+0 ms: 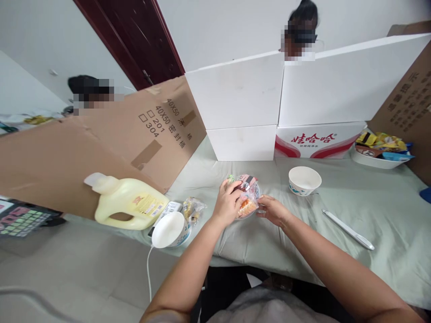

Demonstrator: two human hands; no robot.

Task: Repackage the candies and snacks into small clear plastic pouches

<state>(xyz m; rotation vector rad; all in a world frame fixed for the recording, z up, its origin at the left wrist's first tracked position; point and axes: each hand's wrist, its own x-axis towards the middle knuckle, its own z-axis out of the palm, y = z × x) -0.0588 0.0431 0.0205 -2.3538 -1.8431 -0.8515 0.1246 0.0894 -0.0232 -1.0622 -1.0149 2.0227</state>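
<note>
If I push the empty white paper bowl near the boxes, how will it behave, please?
The white paper bowl looks empty and thin-walled, so it is probably very light and would slide easily on the cloth. Its wide rim over a narrower base suggests it could tip if pushed high.

Head camera looks forward and down, close over the cloth-covered table [370, 202].
</note>
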